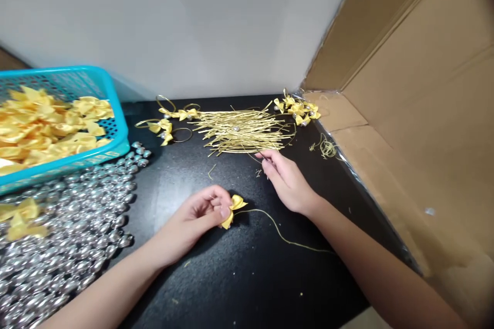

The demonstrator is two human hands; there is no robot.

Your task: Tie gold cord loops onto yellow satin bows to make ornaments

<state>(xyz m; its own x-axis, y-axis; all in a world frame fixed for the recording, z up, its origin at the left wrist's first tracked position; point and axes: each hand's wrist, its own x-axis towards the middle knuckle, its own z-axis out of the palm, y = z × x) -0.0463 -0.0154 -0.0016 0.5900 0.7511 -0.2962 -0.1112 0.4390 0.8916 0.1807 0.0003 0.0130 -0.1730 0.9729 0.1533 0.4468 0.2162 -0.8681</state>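
My left hand [200, 213] pinches a small yellow ribbon bow [232, 209] low over the black table [247, 272]. A gold cord [287, 239] trails from the bow toward the right. My right hand [283, 177] reaches forward, fingers curled at the near edge of a pile of cut gold cords [241, 131]; whether it grips a cord I cannot make out.
A turquoise basket [116, 108] full of yellow bows stands at the left, a spread of silver beads [69, 231] in front of it. Finished bows with loops [170, 123] lie behind; more bows [299, 109] sit by a cardboard box [417, 128] on the right.
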